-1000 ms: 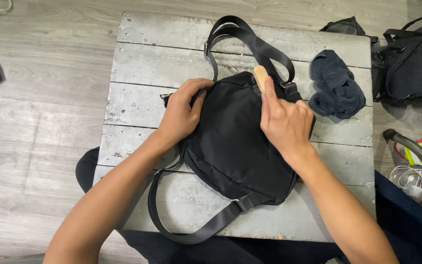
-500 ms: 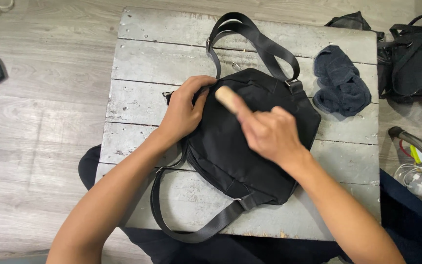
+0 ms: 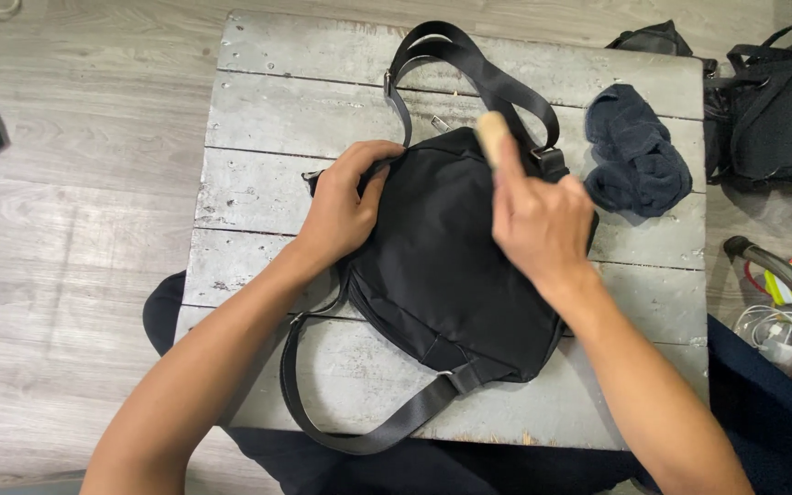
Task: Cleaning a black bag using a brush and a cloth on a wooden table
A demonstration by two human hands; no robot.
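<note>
A black shoulder bag (image 3: 442, 275) lies flat on a weathered grey wooden table (image 3: 304, 101), its strap (image 3: 469, 64) looped toward the far edge. My left hand (image 3: 346, 211) grips the bag's upper left corner and holds it down. My right hand (image 3: 543, 225) rests on the bag's upper right part, closed around a small tool with a light wooden handle (image 3: 489, 136). The handle's end points away from me. The tool's working end is hidden under my hand.
A crumpled dark blue cloth (image 3: 636, 156) lies on the table right of the bag. More black bags (image 3: 781, 101) sit on the floor at the far right. A curved metal tube (image 3: 781, 275) and packets stand at the right edge.
My right hand swept with the tool from the bag's upper right toward the upper middle, then back to the right. My left hand kept its hold on the corner.
</note>
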